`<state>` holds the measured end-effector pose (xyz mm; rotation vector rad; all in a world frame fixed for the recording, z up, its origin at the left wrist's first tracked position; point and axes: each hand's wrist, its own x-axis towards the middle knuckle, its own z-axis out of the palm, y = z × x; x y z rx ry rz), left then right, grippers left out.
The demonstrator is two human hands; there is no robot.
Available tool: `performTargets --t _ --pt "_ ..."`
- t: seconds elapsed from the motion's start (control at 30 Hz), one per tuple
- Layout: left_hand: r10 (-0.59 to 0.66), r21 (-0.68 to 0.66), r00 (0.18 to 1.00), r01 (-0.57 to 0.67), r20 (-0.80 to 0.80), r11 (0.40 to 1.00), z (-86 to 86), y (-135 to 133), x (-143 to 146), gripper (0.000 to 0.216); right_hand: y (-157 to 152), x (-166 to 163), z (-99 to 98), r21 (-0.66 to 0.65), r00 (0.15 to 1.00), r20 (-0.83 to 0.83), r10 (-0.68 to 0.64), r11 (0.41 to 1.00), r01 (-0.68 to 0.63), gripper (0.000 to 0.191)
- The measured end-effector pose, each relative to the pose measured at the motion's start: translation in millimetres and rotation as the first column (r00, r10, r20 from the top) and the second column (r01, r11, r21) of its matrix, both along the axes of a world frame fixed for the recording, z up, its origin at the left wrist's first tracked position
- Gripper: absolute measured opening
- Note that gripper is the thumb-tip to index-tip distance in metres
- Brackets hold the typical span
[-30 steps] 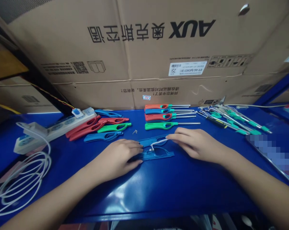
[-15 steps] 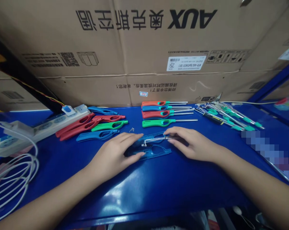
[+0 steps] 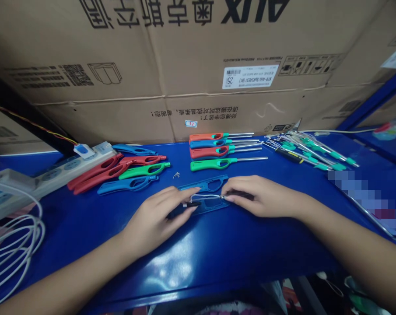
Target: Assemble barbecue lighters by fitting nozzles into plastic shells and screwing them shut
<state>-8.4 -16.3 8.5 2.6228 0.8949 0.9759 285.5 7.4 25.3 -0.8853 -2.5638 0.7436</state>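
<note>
Two blue lighter-handle halves lie between my hands, the upper half point(image 3: 214, 183) farther away and the lower half point(image 3: 214, 204) nearer me. White wires point(image 3: 206, 196) stretch over the lower half from one hand to the other. My left hand point(image 3: 160, 212) curls around the left ends, its thumb and forefinger either side of a small black part point(image 3: 194, 204) at the wires' end. At the handle's right end, my right hand point(image 3: 253, 194) pinches the other end of the wires. Its fingers hide most of what they grip.
Several coloured handle shells point(image 3: 141, 170) lie at left beside a power strip point(image 3: 73, 164) and coiled white cable point(image 3: 15, 245). Finished-looking lighters point(image 3: 214, 164) are lined up behind, near tiny screws point(image 3: 176, 175). Metal-rod parts point(image 3: 319, 151) and a black-yellow screwdriver point(image 3: 289, 155) lie right. A cardboard wall point(image 3: 119, 118) stands behind.
My right hand has brought the wires lower, over the nearer blue half. A black part now shows between my left thumb and forefinger. The camera view has shifted slightly.
</note>
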Motion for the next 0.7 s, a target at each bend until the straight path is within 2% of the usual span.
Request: performTargets --t 0.13,0.23,0.5,0.7 --pt "-0.045 0.014 0.999 0.045 -0.006 0.999 4.0 0 1 0.022 -4 0 6.2 -0.121 0.996 0.007 0.085 0.989 -0.083 0.017" --pt "-0.036 -0.002 0.999 0.036 -0.011 0.999 2.9 1 0 0.021 -6 0 9.3 -0.169 0.994 -0.002 0.108 0.98 -0.107 0.014" --pt "-0.054 -0.083 0.998 0.051 -0.035 0.995 -6.8 5 -2 0.024 -6 3 10.7 -0.155 0.998 0.042 0.036 0.987 -0.029 0.016" --pt "-0.084 -0.142 0.991 0.069 -0.1 0.988 -8.5 6 -3 0.03 -3 3 10.8 -0.147 0.996 0.092 -0.011 0.989 0.025 0.009"
